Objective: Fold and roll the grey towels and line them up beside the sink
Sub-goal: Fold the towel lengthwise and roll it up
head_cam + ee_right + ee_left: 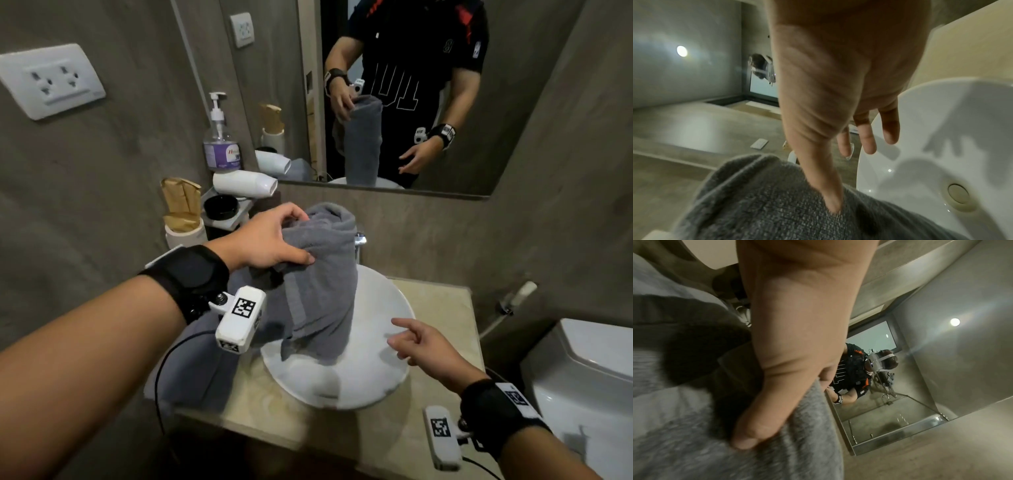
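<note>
A grey towel [322,274] hangs in a loose upright roll over the white sink [376,377], its lower end reaching into the basin. My left hand [274,236] grips its bunched top, thumb on the front; in the left wrist view the thumb [748,434] presses into the grey towel [777,459]. My right hand [418,339] hovers open over the basin, just right of the towel's lower end and apart from it. The right wrist view shows the fingers [865,142] spread above the sink [931,146], with the towel [766,203] close below. More grey towels [198,370] lie left of the sink.
Behind the left hand stand a soap pump bottle [221,137], a white hair dryer [245,185], a black dish [221,207] and a cup of brown packets [183,219]. The faucet [359,240] is behind the towel. Beige counter [442,308] shows right of the sink; a toilet [589,377] stands far right.
</note>
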Tool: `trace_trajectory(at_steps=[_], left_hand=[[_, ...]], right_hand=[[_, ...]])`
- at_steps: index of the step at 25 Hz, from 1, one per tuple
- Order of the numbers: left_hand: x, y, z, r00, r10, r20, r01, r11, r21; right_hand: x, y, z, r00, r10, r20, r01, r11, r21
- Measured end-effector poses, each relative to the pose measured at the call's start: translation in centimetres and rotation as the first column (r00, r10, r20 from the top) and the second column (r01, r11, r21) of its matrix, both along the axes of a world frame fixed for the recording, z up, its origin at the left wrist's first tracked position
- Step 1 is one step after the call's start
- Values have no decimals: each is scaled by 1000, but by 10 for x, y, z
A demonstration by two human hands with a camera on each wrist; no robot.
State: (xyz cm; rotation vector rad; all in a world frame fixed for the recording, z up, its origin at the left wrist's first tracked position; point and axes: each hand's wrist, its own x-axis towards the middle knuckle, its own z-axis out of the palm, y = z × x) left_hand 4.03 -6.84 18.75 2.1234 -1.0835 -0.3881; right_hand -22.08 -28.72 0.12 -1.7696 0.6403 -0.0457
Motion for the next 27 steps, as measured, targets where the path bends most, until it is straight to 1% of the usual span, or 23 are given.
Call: trace_trajectory(at_steps=[1,3,5,7,9,10,12,14,15,16,17,18,19,20,21,22,23,24,25,26,27], left_hand=[[-3,0,-6,998,-61,9,60,995,82],[-10,2,-19,986,-162,31,151,960,237],[-12,5,-28,969,-237,72,203,926,318],[-9,6,-29,952,-293,83,245,898,365],[-5,3,-27,932,-361,42,313,855,413],[-2,1,-28,917,-399,19,351,827,439],[2,-4,-29,879,-476,21,400,763,508],[9,-8,-29,855,-519,27,426,730,534],[12,-9,-30,845,-533,43,437,735,519],[15,-8,-32,832,-543,113,430,760,487],[19,-7,-37,819,-521,239,386,810,441],[22,-4,-43,817,-436,377,292,877,382],[23,1,-52,836,-288,468,152,940,307],[24,7,-62,868,-115,482,0,973,232],[23,14,-74,898,26,439,-123,973,195],[24,19,-88,922,109,372,-206,951,232],[20,24,-103,948,133,290,-224,924,309],[16,26,-119,974,122,190,-185,912,367],[11,27,-132,992,112,53,-123,926,357],[3,27,-139,987,98,-125,-58,956,288],[-5,24,-142,948,63,-313,-5,983,181]], right_hand=[[4,-2,4,1000,18,14,-18,1000,-10],[18,-5,13,996,75,39,-75,997,-23],[39,-3,20,978,204,45,-202,978,-54],[64,4,23,925,378,42,-373,923,-99],[89,16,26,858,513,36,-508,856,-99],[100,23,26,834,551,26,-547,832,-91],[116,34,21,812,583,30,-581,812,-56],[121,39,14,803,586,104,-590,808,0],[121,41,9,807,573,142,-582,812,28],[119,40,5,819,550,164,-562,826,42],[118,41,1,838,516,177,-532,845,51],[115,41,-3,860,473,193,-491,870,52],[111,43,-7,883,418,212,-439,897,58],[107,44,-12,906,352,233,-379,922,78],[102,46,-17,924,285,255,-320,942,106],[99,47,-23,936,223,272,-265,955,130],[96,49,-29,946,167,277,-214,965,150],[95,50,-34,954,118,277,-169,971,169],[95,50,-38,958,76,276,-132,973,192],[95,50,-41,959,42,281,-102,974,204],[95,48,-42,956,14,292,-77,976,205]])
